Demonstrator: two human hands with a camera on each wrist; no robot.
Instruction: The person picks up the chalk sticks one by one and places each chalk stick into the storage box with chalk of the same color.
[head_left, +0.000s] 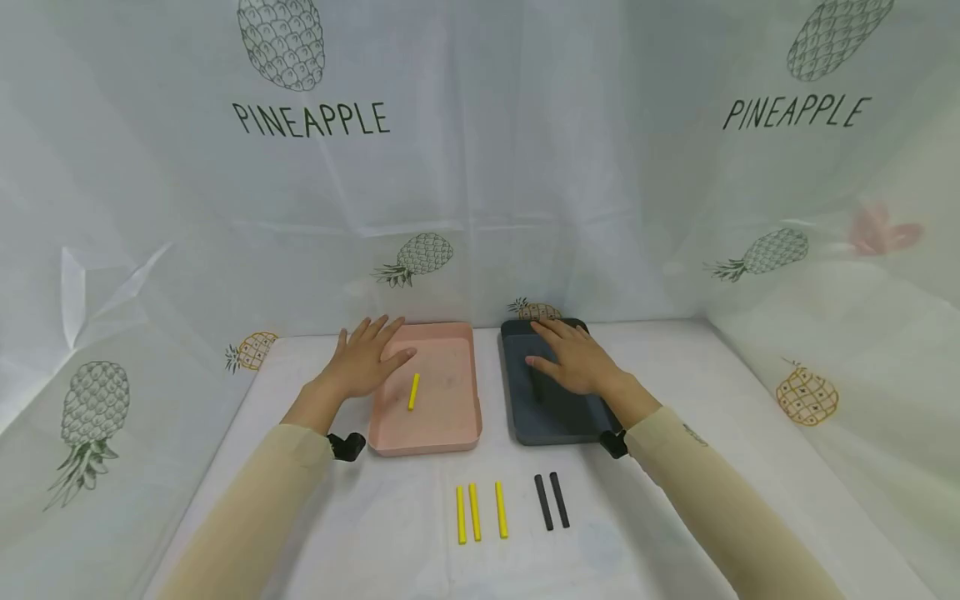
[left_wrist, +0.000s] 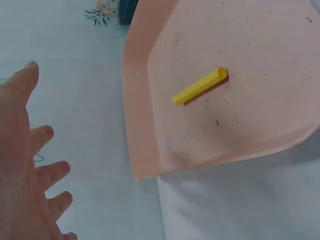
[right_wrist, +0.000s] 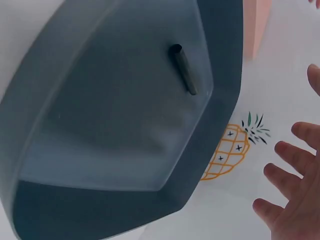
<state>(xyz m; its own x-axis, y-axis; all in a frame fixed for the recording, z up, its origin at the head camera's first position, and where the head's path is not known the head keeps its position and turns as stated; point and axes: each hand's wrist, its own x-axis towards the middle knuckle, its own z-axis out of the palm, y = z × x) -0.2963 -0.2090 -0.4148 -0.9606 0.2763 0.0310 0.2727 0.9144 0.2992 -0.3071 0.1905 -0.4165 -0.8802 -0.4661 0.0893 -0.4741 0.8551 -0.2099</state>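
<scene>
Left hand (head_left: 365, 360), fingers spread, over pink tray (head_left: 435, 433) holding yellow stick (head_left: 413, 391); right hand (head_left: 573, 358), flat, over grey tray (head_left: 555, 429) holding black stick (right_wrist: 183, 69). Backdrop (head_left: 480, 167) reads "PINEAPPLE".

Pink tray (head_left: 442, 433): matt plastic, lightly scuffed inside. Dark grey tray (head_left: 555, 421): smooth plastic, faint sheen. Yellow stick (head_left: 413, 391) in pink tray: smooth, slightly glossy plastic. Table cover (head_left: 675, 367) and backdrop: thin, creased, printed white sheeting.
</scene>
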